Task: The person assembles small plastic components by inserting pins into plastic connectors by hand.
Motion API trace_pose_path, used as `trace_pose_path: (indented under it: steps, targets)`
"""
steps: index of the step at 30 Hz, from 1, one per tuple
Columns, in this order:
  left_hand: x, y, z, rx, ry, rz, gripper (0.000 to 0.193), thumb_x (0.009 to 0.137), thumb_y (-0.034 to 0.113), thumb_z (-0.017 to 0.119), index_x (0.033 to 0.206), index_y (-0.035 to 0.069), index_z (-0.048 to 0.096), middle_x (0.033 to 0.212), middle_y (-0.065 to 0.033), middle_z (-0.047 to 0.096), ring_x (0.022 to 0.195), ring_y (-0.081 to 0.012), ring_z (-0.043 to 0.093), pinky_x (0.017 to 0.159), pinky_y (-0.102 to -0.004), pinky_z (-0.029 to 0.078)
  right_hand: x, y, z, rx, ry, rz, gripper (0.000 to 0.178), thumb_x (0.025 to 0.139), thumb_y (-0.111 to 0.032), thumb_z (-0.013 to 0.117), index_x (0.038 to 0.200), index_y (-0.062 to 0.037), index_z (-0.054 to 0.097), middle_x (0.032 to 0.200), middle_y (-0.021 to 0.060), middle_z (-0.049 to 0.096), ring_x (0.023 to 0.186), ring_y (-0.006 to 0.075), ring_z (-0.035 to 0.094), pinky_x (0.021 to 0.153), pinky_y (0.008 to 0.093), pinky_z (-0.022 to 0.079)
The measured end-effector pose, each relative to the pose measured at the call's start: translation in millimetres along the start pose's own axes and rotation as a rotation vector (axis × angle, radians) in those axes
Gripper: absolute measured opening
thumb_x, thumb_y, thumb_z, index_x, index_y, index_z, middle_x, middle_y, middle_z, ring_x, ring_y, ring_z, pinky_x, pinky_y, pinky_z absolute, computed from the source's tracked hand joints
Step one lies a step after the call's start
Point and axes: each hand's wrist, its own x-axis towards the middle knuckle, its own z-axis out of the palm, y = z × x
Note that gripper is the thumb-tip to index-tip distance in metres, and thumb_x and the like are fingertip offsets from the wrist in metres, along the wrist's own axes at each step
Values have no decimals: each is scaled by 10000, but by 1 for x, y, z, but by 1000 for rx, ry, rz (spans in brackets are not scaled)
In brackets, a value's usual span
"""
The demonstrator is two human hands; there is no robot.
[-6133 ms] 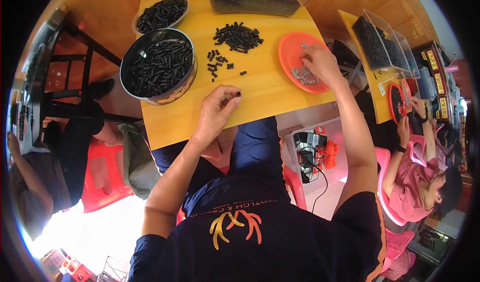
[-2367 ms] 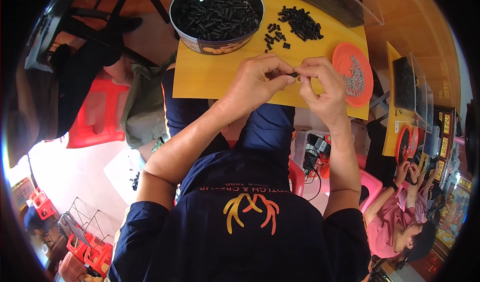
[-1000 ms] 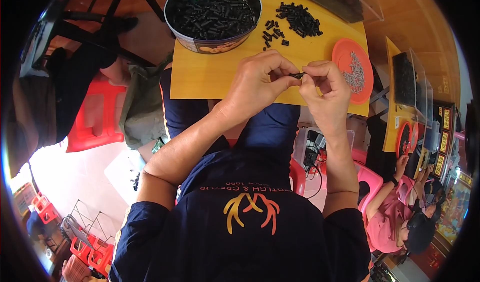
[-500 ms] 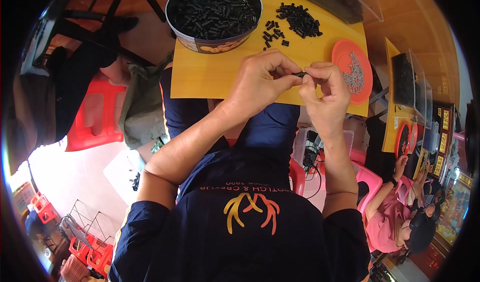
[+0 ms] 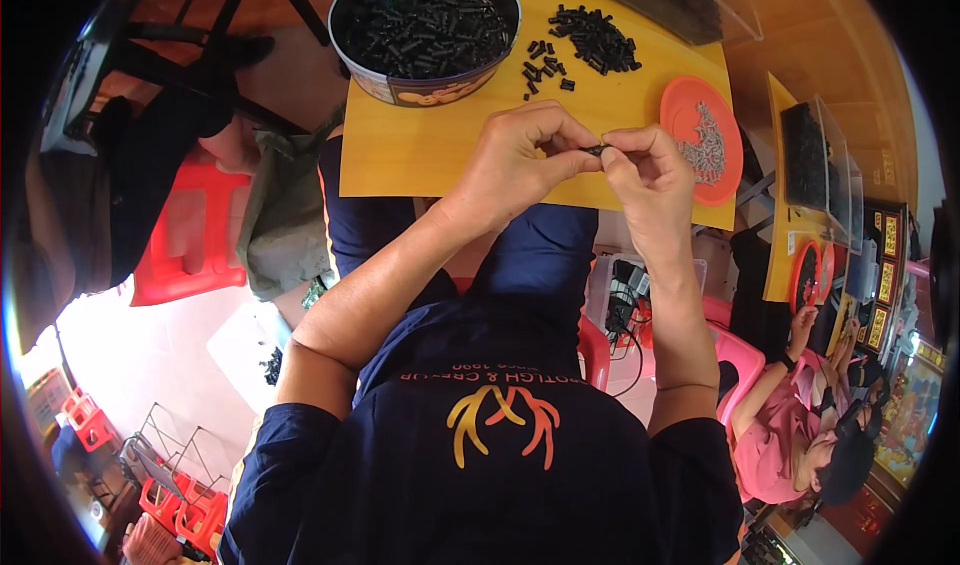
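Note:
Between the fingertips of both hands is a small black plastic piece (image 5: 597, 150), mostly covered by the fingers. My left hand (image 5: 528, 155) pinches its left end; my right hand (image 5: 655, 165) has thumb and forefinger closed at its right end. Both are above the near edge of a yellow table (image 5: 400, 155). Beyond them lies a pile of short black pieces (image 5: 598, 40), with several scattered ones (image 5: 545, 65) beside it. To the right sits an orange-red plate (image 5: 680, 110) holding many small grey metal parts (image 5: 708, 150), perhaps screws.
A round tin (image 5: 425, 90) full of black pieces stands at the table's far left. A clear bin (image 5: 650, 5) is at the far edge. Red stool (image 5: 190, 250) and a seated person's leg are on the left; co-workers in pink (image 5: 775, 425) sit at another table (image 5: 785, 255) on the right.
My right thumb has shifted slightly and presses closer over the black piece. The left hand keeps its pinch. The whole view has moved very little.

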Motion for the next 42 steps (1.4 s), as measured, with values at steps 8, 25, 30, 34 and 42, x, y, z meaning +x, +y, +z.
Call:
trace_pose_path:
  steps: [8, 25, 30, 34, 42]
  targets:
    - [-1, -7, -6, -13, 12, 49, 138, 830, 27, 751, 943, -25, 691, 826, -43, 654, 711, -90, 608, 653, -247, 506, -5, -3, -2, 127, -85, 20, 250, 986, -136, 590, 1160, 42, 604, 927, 85, 664, 853, 164, 653, 827, 311, 544]
    - [-4, 12, -3, 197, -14, 182, 131, 807, 24, 742, 918, -27, 696, 800, -77, 639, 687, -135, 615, 622, -277, 494, -1, -4, -10, 1, -98, 38, 241, 969, -224, 659, 952, 7, 595, 846, 43, 624, 716, 94, 606, 678, 246, 542]
    - [-5, 12, -3, 179, -17, 151, 137, 812, 26, 736, 935, -24, 700, 798, -71, 638, 674, -148, 614, 614, -278, 488, 1, 2, -16, 124, -167, 123, 241, 1017, -251, 578, 956, -18, 589, 821, 35, 599, 674, 92, 544, 649, 271, 532]
    - [-4, 13, -3, 132, -21, 168, 136, 816, 37, 738, 948, 8, 718, 934, -67, 643, 797, -148, 624, 668, -285, 487, -4, 12, -18, 320, -198, 218, 358, 1031, -357, 523, 1062, -8, 599, 899, 45, 599, 678, 92, 509, 619, 278, 523]
    - [-9, 16, -3, 82, -73, 276, 164, 795, 23, 752, 957, 32, 728, 1041, -78, 614, 985, -201, 604, 834, -317, 486, -10, 26, -12, 785, -427, 382, 443, 951, -417, 623, 1175, -39, 561, 872, -22, 523, 612, 47, 418, 527, 228, 407]
